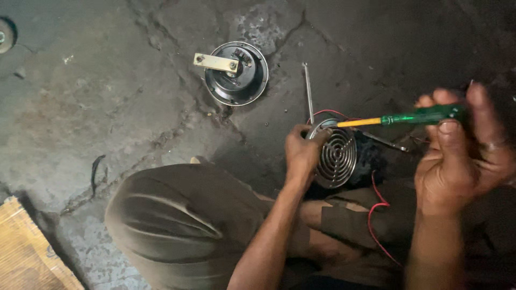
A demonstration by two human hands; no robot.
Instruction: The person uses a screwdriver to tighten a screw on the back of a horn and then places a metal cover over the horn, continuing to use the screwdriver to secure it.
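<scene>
Open floor (107,91), frame's left: I pass freely. Obstacles: black round horn (235,73) upper centre, thin metal rod (308,91), red wire (376,207) lower right.

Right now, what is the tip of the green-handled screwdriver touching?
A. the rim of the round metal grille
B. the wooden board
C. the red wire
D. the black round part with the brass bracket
A: the screwdriver in the right hand meets the grille rim, steadied by the left hand.

I saw a cracked, stained concrete floor (107,91) bearing a black round horn (236,73), a thin metal rod (308,91), and a wooden board (27,252).
</scene>
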